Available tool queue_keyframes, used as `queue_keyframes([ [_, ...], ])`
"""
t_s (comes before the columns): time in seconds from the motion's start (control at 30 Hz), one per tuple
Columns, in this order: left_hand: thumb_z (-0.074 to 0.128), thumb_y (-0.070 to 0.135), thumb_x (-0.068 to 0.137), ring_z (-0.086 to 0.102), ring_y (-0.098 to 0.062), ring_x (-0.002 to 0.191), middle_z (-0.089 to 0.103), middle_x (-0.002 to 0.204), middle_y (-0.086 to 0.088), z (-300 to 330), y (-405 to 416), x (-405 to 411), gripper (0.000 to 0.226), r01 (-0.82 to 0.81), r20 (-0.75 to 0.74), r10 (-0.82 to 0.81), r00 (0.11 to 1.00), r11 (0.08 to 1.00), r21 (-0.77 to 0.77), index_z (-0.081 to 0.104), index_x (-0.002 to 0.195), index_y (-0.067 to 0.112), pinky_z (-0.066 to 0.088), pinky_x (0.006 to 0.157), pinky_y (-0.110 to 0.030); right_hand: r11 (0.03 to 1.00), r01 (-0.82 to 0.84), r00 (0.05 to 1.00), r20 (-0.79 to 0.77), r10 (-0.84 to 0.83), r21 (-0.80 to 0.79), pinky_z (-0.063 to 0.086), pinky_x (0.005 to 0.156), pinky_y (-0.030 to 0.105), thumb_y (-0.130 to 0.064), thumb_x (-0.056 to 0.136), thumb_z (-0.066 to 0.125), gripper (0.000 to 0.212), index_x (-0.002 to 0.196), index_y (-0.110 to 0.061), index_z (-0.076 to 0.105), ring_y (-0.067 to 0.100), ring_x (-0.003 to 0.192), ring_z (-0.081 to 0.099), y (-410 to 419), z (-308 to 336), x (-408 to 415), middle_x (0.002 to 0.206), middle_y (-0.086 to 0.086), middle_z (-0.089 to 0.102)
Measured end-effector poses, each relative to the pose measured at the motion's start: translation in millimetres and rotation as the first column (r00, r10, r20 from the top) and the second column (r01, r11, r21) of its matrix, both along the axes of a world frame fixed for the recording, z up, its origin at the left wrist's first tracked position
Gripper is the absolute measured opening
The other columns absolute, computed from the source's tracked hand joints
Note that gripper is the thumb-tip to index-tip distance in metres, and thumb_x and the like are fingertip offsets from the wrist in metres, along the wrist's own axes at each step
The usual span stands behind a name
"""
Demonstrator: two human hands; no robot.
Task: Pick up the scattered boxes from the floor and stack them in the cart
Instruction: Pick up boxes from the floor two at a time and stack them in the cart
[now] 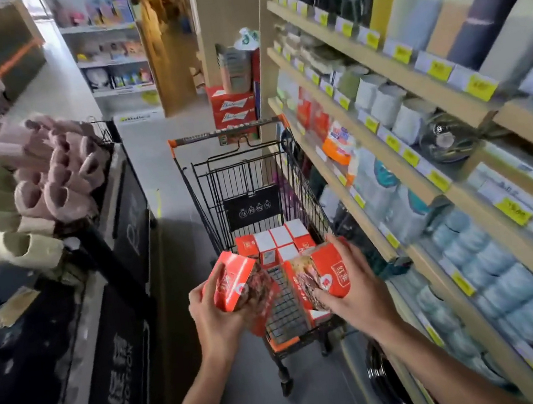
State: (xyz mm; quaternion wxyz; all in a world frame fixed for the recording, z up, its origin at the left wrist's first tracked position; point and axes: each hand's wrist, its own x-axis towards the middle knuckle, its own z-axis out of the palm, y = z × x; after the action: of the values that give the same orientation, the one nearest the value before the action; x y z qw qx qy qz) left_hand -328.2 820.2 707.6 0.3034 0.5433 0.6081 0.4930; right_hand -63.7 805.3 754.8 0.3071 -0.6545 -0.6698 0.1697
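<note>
A black wire shopping cart point(206, 216) with an orange handle stands in the aisle ahead of me. Several red and white boxes point(280, 239) are stacked at its far end. My left hand point(214, 317) grips a red box point(231, 282) tilted over the cart's near left corner. My right hand point(351, 289) grips another red box point(322, 275) over the cart's near right side. More red boxes lie low in the cart under my hands, partly hidden.
Wooden shelves point(385, 138) full of goods and yellow price tags run along the right, close to the cart. A display of slippers point(52, 182) and dark mats fills the left. Red beer cases point(234, 107) are stacked beyond the cart. Grey floor point(175, 241) lies left of the cart.
</note>
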Motion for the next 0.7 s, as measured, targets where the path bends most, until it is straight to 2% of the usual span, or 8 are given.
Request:
queue_keyframes([
  [0.1,0.093,0.019,0.061,0.046,-0.024,0.119,0.04,0.115,0.014,-17,37,1,0.096,0.003,0.017,-0.002,1.0,0.999,-0.044,0.048,0.141,0.045,0.044,0.105,-0.044,1.0,0.009,1.0,0.007,-0.009,-0.024,0.051,0.068,0.018,-0.047,0.075,0.08,0.102,0.155,-0.048,0.016,0.012,0.11,0.059,39,-9,1,0.147,-0.013,0.034],
  [0.2,0.094,0.018,0.06,0.046,-0.022,0.119,0.038,0.117,0.02,-29,70,7,0.098,-0.006,0.01,0.007,1.0,0.998,-0.07,0.048,0.142,0.043,0.044,0.106,-0.046,0.998,0.015,1.0,0.0,-0.015,-0.058,0.056,0.07,0.026,-0.048,0.076,0.079,0.102,0.156,-0.046,0.016,0.014,0.109,0.06,79,-20,3,0.149,-0.009,0.036],
  [0.3,0.095,0.019,0.06,0.045,-0.022,0.122,0.04,0.118,0.016,-39,104,15,0.098,-0.03,0.024,0.032,0.999,0.996,-0.087,0.048,0.143,0.041,0.043,0.106,-0.045,0.996,-0.016,1.0,-0.017,0.015,-0.087,0.06,0.072,0.032,-0.051,0.077,0.078,0.101,0.156,-0.047,0.014,0.013,0.108,0.059,124,-33,5,0.147,-0.008,0.037],
  [0.43,0.095,0.017,0.062,0.043,-0.02,0.125,0.041,0.124,0.006,-49,152,33,0.098,-0.125,0.018,0.128,0.992,0.985,-0.121,0.047,0.143,0.044,0.044,0.106,-0.042,0.994,-0.046,0.998,-0.049,0.042,-0.097,0.049,0.075,0.021,-0.049,0.075,0.081,0.1,0.156,-0.044,0.022,0.002,0.104,0.049,194,-62,8,0.144,-0.008,0.04],
  [0.5,0.095,0.016,0.062,0.043,-0.02,0.125,0.042,0.125,0.003,-55,176,39,0.099,-0.174,-0.002,0.175,0.984,0.975,-0.136,0.046,0.142,0.045,0.043,0.105,-0.041,0.987,-0.063,0.997,-0.063,0.054,-0.149,0.053,0.074,0.025,-0.052,0.075,0.079,0.1,0.156,-0.043,0.021,0.007,0.107,0.053,228,-87,10,0.144,-0.007,0.04],
  [0.57,0.095,0.016,0.06,0.045,-0.019,0.124,0.042,0.125,0.001,-61,199,42,0.099,-0.206,0.002,0.208,0.978,0.968,-0.141,0.047,0.142,0.044,0.044,0.102,-0.035,0.975,-0.092,0.993,-0.093,0.075,-0.201,0.054,0.07,0.019,-0.051,0.076,0.079,0.1,0.156,-0.043,0.02,0.014,0.112,0.058,259,-117,11,0.148,-0.008,0.037],
  [0.63,0.095,0.017,0.06,0.047,-0.016,0.122,0.042,0.126,0.0,-68,219,47,0.097,-0.218,0.009,0.222,0.975,0.965,-0.147,0.049,0.142,0.04,0.043,0.095,-0.02,0.967,-0.11,0.991,-0.099,0.089,-0.23,0.04,0.068,0.003,-0.048,0.077,0.081,0.1,0.155,-0.044,0.018,0.016,0.117,0.058,286,-149,9,0.151,-0.006,0.036],
  [0.7,0.094,0.017,0.061,0.048,-0.008,0.119,0.042,0.127,0.002,-73,235,52,0.097,-0.223,0.014,0.229,0.973,0.959,-0.173,0.048,0.143,0.04,0.04,0.087,-0.01,0.954,-0.113,0.989,-0.12,0.083,-0.276,0.035,0.069,-0.001,-0.053,0.078,0.08,0.101,0.155,-0.044,0.017,0.015,0.122,0.054,305,-176,2,0.151,-0.006,0.036],
])
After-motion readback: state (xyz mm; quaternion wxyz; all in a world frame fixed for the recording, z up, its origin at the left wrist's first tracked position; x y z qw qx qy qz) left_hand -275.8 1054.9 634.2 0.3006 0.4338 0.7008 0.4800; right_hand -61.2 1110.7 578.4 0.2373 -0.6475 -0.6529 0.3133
